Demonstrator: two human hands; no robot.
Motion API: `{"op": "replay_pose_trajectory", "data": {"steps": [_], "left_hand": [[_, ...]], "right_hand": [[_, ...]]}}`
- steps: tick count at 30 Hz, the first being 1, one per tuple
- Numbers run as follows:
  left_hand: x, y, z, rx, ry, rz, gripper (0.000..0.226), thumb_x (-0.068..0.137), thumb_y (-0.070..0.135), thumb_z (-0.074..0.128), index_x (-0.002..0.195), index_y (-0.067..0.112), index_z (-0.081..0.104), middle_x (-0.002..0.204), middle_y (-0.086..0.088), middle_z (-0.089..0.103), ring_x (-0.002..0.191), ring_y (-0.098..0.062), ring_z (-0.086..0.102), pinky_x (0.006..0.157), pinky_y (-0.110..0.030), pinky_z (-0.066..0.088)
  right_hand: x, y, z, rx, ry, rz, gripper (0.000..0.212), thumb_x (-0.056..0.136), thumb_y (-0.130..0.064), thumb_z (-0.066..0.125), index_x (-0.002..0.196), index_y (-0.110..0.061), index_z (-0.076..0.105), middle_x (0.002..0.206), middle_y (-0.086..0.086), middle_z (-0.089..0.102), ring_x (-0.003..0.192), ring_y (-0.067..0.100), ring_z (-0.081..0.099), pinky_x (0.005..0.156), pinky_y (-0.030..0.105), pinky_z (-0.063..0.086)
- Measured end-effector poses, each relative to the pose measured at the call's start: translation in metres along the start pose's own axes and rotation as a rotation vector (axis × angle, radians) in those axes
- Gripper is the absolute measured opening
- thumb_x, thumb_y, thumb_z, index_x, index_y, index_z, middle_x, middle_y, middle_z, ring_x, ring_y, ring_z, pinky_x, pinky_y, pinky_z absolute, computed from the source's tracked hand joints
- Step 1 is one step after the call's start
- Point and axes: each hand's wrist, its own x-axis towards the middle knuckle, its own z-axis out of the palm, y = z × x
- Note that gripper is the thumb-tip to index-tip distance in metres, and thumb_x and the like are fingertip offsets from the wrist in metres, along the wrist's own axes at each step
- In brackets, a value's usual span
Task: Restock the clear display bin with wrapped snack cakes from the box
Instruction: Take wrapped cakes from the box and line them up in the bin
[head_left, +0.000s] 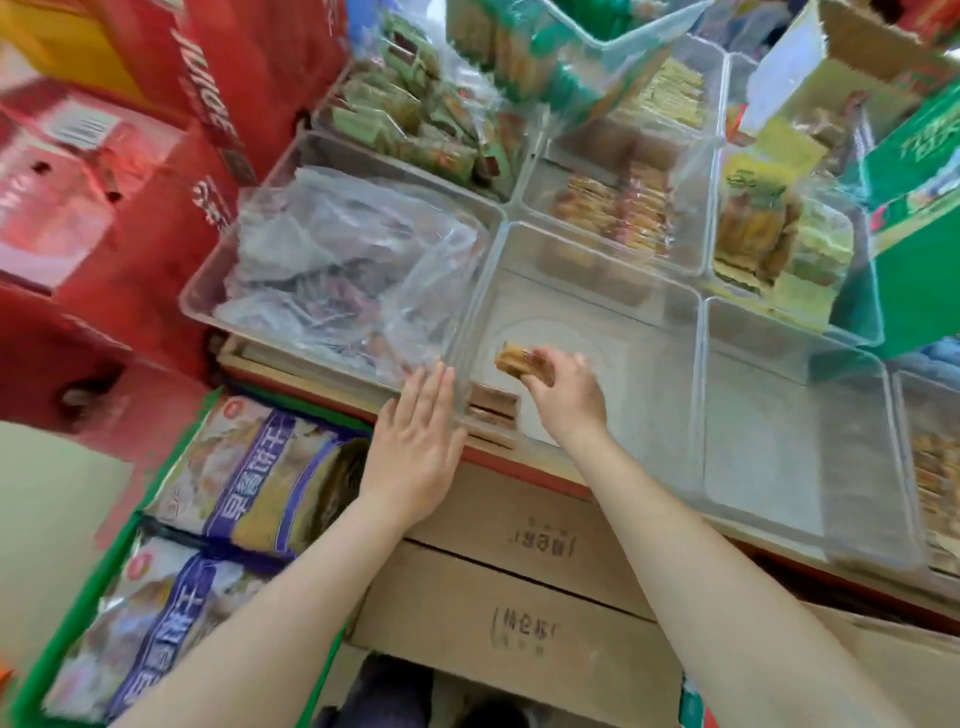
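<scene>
Snack cake (511, 359), a brown bar in clear wrap, sits at the centre of the frame, pinched at one end by the curled fingers of the right hand (563, 387) and held over the floor of the clear display bin (649, 374), just inside its near-left corner; whether it touches the bin floor I cannot tell. The left hand (418, 434) is spread flat, fingers straight and close together, lying against the near wall of the bin where it meets the neighbouring bin of crumpled plastic bags (343, 270) at centre left. The display bin looks nearly bare, so the restocking seems barely begun. Likely trouble from here: the grip takes only one end of the slippery wrapper, so the cake could twist out and land crooked or fall short against the near wall; the light, almost unloaded bin could slide or tip on its ledge if the left hand leans on the wall too hard; a forearm reaching over the rim could catch that rim and drag the bin forward. Below the bin, in the lower middle, stacked cardboard cartons (519, 582) offer a ledge where a dropped cake could end up. At lower left, a green crate of purple-labelled bagged snacks (249, 483) stands close under the left arm. Across the top, other clear bins hold green-wrapped bars (415, 114) and orange-wrapped biscuits (618, 208), so a careless toss could put stock in the wrong compartment. Red cartons (130, 171) fill the upper left.
</scene>
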Motion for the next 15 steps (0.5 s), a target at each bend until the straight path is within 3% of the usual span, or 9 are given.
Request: {"op": "replay_pose_trajectory", "data": {"steps": [6, 12, 15], "left_hand": [[0.000, -0.005, 0.003, -0.021, 0.017, 0.034, 0.070, 0.105, 0.050, 0.021, 0.162, 0.016, -0.001, 0.171, -0.005, 0.006, 0.156, -0.016, -0.004, 0.120, -0.047, 0.029], [0.001, -0.005, 0.001, -0.024, -0.028, 0.029, 0.076, 0.103, 0.057, 0.018, 0.161, 0.018, -0.013, 0.169, 0.002, -0.010, 0.156, -0.016, -0.009, 0.117, -0.048, 0.035], [0.003, -0.006, 0.000, -0.004, -0.043, 0.034, 0.076, 0.102, 0.059, 0.013, 0.158, 0.021, -0.023, 0.167, 0.003, -0.020, 0.155, -0.014, -0.016, 0.118, -0.049, 0.031]], "right_hand": [[0.019, -0.011, 0.036, -0.087, -0.243, 0.090, 0.039, 0.103, -0.032, 0.054, 0.141, -0.023, 0.055, 0.133, 0.014, 0.045, 0.119, 0.030, 0.055, 0.102, 0.033, 0.041], [0.032, -0.003, 0.047, -0.161, -0.357, 0.132, 0.044, 0.105, -0.028, 0.047, 0.149, -0.030, 0.045, 0.144, 0.015, 0.051, 0.126, 0.032, 0.054, 0.106, 0.036, 0.043], [0.034, -0.009, 0.046, -0.198, -0.438, 0.119, 0.051, 0.106, -0.029, 0.041, 0.156, -0.029, 0.032, 0.152, 0.017, 0.044, 0.135, 0.034, 0.047, 0.110, 0.036, 0.039]]}}
